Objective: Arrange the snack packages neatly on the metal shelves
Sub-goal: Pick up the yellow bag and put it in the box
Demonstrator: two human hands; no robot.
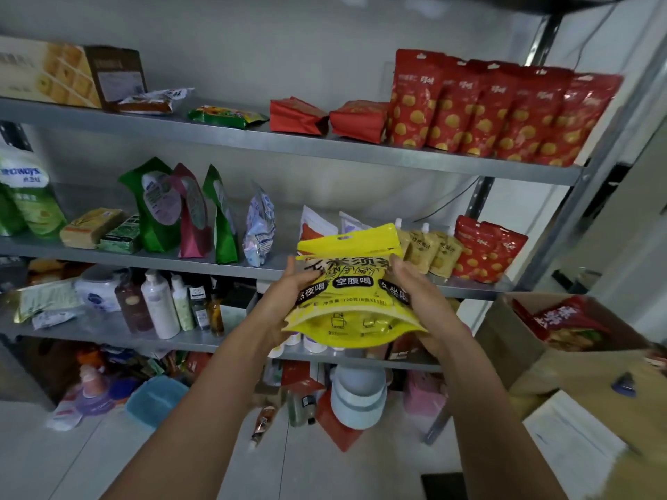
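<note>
On the middle shelf, far left, I see green pouches standing upright. In front of the shelves the left hand grips the left edge of a yellow pouch, held in the air with its top tilted toward the shelf. The right hand grips its right edge. Further right, red pouches stand on that shelf, beside an open box.

White pouches half behind yellow pouch

Grey wall behind; pale tiled floor below; open cardboard box right.
</note>
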